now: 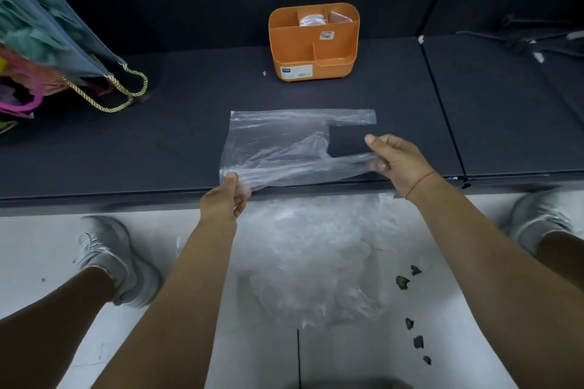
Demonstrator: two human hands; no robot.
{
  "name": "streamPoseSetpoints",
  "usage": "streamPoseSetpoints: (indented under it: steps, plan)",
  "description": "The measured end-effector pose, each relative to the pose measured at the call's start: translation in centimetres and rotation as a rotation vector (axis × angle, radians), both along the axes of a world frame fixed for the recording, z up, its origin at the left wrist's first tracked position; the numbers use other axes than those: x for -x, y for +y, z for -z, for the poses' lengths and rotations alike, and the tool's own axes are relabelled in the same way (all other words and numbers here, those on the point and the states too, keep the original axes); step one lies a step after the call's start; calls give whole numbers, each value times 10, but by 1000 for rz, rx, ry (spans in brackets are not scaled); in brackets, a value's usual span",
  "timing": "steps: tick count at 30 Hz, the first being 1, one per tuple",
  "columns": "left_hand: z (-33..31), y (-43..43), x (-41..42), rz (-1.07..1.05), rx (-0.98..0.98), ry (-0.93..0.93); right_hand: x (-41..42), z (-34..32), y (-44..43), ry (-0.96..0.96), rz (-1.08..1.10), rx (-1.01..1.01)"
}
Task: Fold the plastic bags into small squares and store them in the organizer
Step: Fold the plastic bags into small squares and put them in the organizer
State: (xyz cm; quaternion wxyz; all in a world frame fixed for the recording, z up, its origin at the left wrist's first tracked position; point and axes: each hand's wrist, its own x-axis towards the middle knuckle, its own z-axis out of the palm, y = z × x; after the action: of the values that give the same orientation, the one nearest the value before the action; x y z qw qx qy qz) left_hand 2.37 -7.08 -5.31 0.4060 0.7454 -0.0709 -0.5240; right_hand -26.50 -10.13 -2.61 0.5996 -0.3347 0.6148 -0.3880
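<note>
Only the head view here, looking down at a dark shelf (158, 142) that runs across the middle of the frame.

The clear plastic bag (284, 142) being worked on is spread out in the centre of the frame, mostly flat on the shelf, handles pointing toward the right. The left hand (224, 199) pinches the bag's lower left corner between thumb and fingers, right at the shelf's front edge. The right hand (395, 158) has its fingers curled round the nearer handle strap, thumb sticking up. The near edge looks a bit lifted between the two hands, while the far edge and far handle lie on the shelf.

The orange organizer (313, 41) sits top centre, well apart from the bag. Two of its rear compartments already have folded clear plastic in them, one (311, 20) and another (339, 16) beside it. The front sections look empty from here.

So progress-wise, I'd say early. A couple of bags are stored, and this one seems to be only at its first lengthwise fold, nowhere near a small square yet. There's also a big heap of loose bags (316, 256) on the white floor in the lower centre, so plenty left.

A gift bag with rope handles (47, 41) sits upper left.
</note>
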Motion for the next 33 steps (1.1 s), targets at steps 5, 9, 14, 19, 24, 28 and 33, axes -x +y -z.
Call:
streamPoseSetpoints:
  steps: [5,9,14,19,24,28,33]
  plan:
    - [2,6,-2,60,-42,-6,28,6,3,281,8,49]
    - [7,16,-3,100,-45,11,32,17,19,203,136,-211]
    - [12,24,0,90,-41,12,17,18,34,111,101,-379]
    - [16,28,3,75,-84,-29,-2,26,46,138,121,-343]
    - [-1,34,40,158,400,-804,-10,22,54,11,115,-132]
    - [-38,18,90,812,652,-505,-22,2,52,-163,28,8]
    - [-50,1,102,950,620,-346,-33,-18,47,-355,-1,0]
